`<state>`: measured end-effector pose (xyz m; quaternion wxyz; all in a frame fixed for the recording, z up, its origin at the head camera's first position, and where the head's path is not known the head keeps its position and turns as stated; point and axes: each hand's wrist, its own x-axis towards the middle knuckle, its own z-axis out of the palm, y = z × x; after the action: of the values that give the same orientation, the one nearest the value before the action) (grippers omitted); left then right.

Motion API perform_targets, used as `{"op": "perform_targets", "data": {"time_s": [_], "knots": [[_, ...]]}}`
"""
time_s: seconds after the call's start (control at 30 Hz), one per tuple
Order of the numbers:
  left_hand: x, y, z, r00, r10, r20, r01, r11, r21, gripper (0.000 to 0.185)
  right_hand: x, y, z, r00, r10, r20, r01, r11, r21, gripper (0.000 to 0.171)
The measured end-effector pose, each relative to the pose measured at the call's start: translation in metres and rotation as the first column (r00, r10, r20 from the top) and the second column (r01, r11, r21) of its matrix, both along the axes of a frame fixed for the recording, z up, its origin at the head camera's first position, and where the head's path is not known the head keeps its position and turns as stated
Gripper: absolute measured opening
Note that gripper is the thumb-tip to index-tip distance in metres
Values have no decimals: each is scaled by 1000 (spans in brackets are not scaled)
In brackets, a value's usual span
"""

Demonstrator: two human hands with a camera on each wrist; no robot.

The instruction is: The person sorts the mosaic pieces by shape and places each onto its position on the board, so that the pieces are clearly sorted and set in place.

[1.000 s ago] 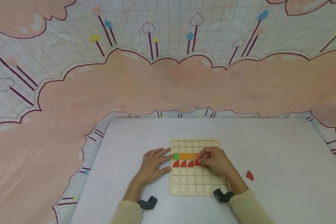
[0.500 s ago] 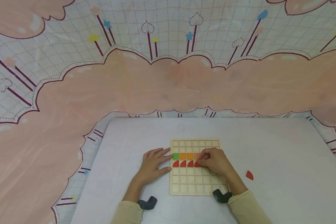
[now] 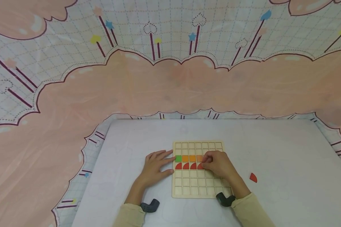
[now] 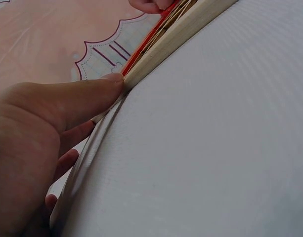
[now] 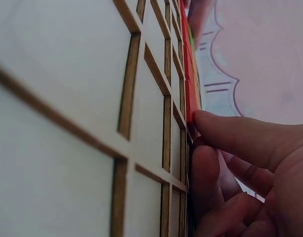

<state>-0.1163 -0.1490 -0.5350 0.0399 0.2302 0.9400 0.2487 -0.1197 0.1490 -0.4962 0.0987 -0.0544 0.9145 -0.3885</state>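
A wooden grid board (image 3: pixel 199 183) lies on the white table. One row holds a green square (image 3: pixel 178 158) and orange squares (image 3: pixel 188 158); the row below holds red quarter-circle pieces (image 3: pixel 186 166). My right hand (image 3: pixel 217 164) rests on the board with curled fingers, and its fingertips pinch the rightmost red piece (image 3: pixel 200 166) in its cell. The right wrist view shows thumb and finger (image 5: pixel 210 128) meeting at the end of the red row (image 5: pixel 187 64). My left hand (image 3: pixel 154 167) lies flat on the table, and its thumb (image 4: pixel 77 96) presses the board's left edge (image 4: pixel 181 34).
One loose red quarter-circle piece (image 3: pixel 253 177) lies on the table right of the board. A pink and white patterned cloth (image 3: pixel 170 85) hangs behind and around the white table (image 3: pixel 287 157). Most of the board's cells hold nothing.
The right hand's fingertips have set the red piece down level with the red row. The left hand and the board have stayed still.
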Motion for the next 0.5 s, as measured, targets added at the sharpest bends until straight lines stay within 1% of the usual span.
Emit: {"op": "perform_targets", "data": {"time_s": [0.23,0.5], "knots": [[0,0,0,1000,-4,-2,4,1000,2,56,1,2,3,1000,-3,15,3,1000,0,13],[0,0,-2,1000,-3,-8,3,1000,-4,55,2,5,2,999,13,45,-13,1000,0,19]]}}
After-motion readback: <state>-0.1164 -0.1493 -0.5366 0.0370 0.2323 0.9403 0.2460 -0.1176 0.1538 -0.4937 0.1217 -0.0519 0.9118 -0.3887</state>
